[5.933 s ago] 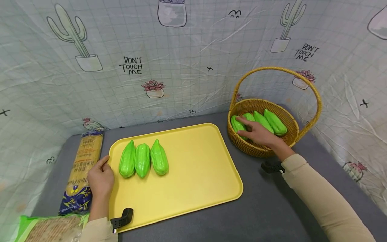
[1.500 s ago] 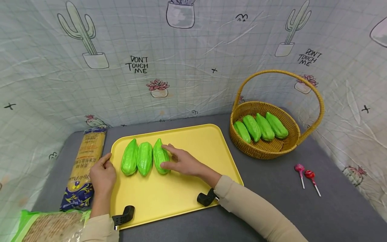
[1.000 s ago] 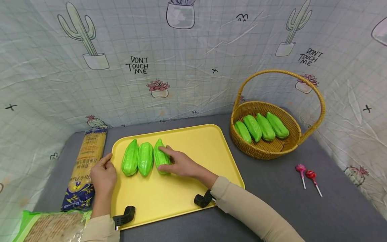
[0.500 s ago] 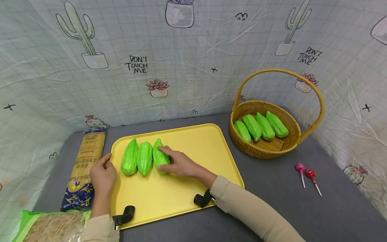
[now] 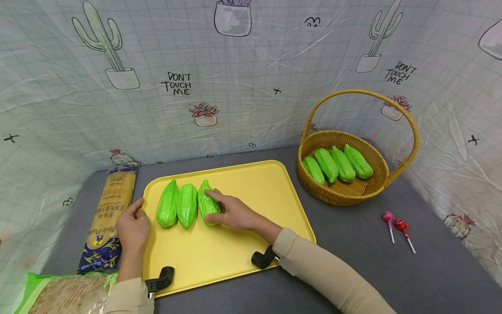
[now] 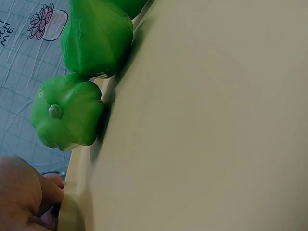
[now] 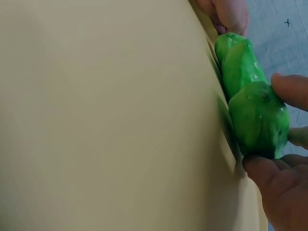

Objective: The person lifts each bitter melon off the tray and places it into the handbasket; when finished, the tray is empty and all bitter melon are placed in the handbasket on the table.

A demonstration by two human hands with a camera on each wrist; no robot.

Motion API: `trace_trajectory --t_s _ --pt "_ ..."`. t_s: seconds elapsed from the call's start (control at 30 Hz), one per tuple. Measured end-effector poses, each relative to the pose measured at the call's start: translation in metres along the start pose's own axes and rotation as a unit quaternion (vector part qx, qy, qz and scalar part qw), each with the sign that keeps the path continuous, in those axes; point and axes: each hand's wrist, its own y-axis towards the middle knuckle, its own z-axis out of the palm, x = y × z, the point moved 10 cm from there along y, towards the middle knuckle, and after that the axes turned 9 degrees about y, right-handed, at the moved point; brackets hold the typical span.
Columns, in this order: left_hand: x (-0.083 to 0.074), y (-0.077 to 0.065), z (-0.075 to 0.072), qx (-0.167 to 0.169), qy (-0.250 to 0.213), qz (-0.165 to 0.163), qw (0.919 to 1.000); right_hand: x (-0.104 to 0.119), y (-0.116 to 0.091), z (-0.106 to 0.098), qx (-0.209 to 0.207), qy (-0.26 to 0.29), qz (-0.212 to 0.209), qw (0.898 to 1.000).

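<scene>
Three green papayas lie side by side on the left part of the yellow tray (image 5: 251, 209): a left one (image 5: 167, 204), a middle one (image 5: 187, 205) and a right one (image 5: 207, 204). My right hand (image 5: 235, 212) has its thumb and fingers around the right papaya, gripping it while it rests on the tray. In the right wrist view this papaya (image 7: 260, 120) sits between the fingers and thumb. At the tray's left rim, my left hand (image 5: 134, 226) holds the edge with curled fingers, partly hidden in the left wrist view.
A wicker basket (image 5: 329, 198) with a tall handle stands at the back right, holding several green papayas (image 5: 343, 165). Two lollipops (image 5: 401, 224) lie in front of it. A noodle packet (image 5: 111, 205) and a green-edged bag (image 5: 66, 294) lie left of the tray. Printed cloth hangs behind.
From the basket my right hand has moved left to the right papaya on the tray. For the last second it has barely moved. My left hand stays at the tray rim.
</scene>
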Motion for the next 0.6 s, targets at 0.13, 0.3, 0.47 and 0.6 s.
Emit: trace_trajectory --t_s 0.13,0.3,0.47,0.6 --pt "0.001 0.0 0.001 0.001 0.001 -0.001 1.0 0.002 -0.002 -0.001 0.004 0.01 -0.002 1.0" --pt "0.002 0.0 0.001 -0.001 0.004 -0.004 1.0 0.005 -0.005 -0.003 0.007 0.014 -0.007 1.0" --pt "0.002 0.0 0.0 -0.002 0.006 -0.005 1.0 0.011 -0.009 -0.009 0.008 0.02 -0.015 1.0" --pt "0.002 -0.001 0.001 0.001 0.005 -0.005 1.0 0.016 -0.016 -0.015 0.013 0.048 -0.022 0.999"
